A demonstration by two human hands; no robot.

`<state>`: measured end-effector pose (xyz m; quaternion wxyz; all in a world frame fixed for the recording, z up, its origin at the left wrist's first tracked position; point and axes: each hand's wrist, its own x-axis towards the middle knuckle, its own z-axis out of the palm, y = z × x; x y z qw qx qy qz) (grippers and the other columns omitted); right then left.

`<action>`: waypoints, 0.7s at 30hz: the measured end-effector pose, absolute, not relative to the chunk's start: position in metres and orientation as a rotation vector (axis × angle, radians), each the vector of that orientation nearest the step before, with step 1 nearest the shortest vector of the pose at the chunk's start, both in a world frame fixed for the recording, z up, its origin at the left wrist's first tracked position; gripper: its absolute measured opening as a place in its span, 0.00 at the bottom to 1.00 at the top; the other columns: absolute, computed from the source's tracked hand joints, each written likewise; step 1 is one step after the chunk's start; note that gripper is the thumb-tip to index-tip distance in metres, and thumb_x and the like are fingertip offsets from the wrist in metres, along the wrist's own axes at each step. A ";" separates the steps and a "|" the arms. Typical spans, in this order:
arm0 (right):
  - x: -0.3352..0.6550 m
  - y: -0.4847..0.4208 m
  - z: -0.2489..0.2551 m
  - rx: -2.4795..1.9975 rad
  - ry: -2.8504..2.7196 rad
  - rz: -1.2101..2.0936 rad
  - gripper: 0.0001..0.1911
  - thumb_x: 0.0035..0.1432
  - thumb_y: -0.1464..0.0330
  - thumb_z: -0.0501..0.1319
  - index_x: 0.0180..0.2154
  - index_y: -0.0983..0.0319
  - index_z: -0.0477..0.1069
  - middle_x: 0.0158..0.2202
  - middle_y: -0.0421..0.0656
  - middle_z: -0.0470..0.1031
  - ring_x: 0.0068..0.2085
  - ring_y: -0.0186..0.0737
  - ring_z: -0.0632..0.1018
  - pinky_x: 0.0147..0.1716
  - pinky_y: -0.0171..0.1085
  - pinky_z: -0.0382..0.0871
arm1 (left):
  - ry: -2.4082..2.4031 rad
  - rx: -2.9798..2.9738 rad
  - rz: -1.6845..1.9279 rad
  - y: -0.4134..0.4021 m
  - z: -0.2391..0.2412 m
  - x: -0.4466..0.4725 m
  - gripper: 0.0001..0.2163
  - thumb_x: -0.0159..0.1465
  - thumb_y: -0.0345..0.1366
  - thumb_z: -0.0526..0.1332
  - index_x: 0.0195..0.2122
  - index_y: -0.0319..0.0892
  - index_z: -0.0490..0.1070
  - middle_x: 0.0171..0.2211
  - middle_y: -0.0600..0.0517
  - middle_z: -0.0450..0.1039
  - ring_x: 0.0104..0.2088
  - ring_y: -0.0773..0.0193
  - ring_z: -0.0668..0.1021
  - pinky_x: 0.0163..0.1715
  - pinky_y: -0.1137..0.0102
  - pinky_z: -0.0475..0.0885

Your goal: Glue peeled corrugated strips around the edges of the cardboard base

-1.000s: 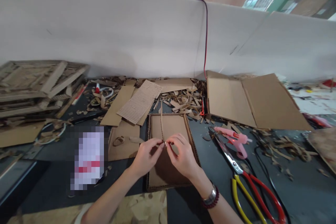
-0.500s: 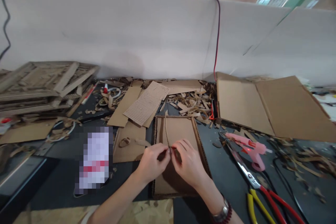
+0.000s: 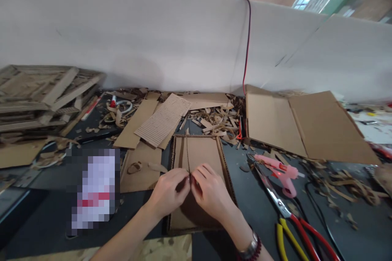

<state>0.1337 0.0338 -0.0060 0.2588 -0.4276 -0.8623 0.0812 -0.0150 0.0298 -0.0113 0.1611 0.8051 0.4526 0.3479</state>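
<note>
A shallow cardboard tray (image 3: pixel 203 149) with raised corrugated edges lies in front of me. Over it, a thin cardboard strip (image 3: pixel 187 151) runs from the far edge toward my fingers. My left hand (image 3: pixel 171 191) pinches the strip between thumb and fingertips. Right beside it, my right hand (image 3: pixel 211 191) pinches the same strip, and the fingertips of both hands nearly touch. The near end of the strip is hidden by my hands. My right wrist wears a metal band and a dark red bracelet.
A pink glue gun (image 3: pixel 281 171), red-handled snips (image 3: pixel 280 204) and a yellow-handled tool (image 3: pixel 289 236) lie right. Behind are corrugated pieces (image 3: pixel 163 120), cardboard scraps (image 3: pixel 217 120) and a folded cardboard sheet (image 3: pixel 327 126). Stacked cardboard frames (image 3: pixel 45 94) stand left, near a blurred-out object (image 3: pixel 96 187).
The camera view has shifted slightly to the right, so everything appears further left. Both hands keep their pinch on the strip, which looks straighter and more edge-on now.
</note>
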 end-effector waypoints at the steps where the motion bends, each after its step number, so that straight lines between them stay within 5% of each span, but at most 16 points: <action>1: 0.134 0.034 -0.006 -1.161 -2.332 0.221 0.09 0.55 0.77 0.50 0.25 0.62 0.63 0.26 0.44 0.66 0.32 0.41 0.66 0.30 0.38 0.64 | 1.288 2.301 1.001 0.030 -0.011 -0.015 0.09 0.60 0.28 0.50 0.31 0.39 0.70 0.28 0.46 0.74 0.30 0.62 0.77 0.31 0.71 0.72; 21: 0.137 0.033 -0.004 -1.154 -2.357 0.232 0.08 0.54 0.76 0.50 0.26 0.62 0.64 0.27 0.45 0.67 0.33 0.42 0.66 0.32 0.39 0.65 | 1.252 2.276 1.063 0.028 -0.014 -0.015 0.10 0.60 0.28 0.51 0.34 0.39 0.71 0.31 0.45 0.76 0.33 0.62 0.78 0.35 0.71 0.74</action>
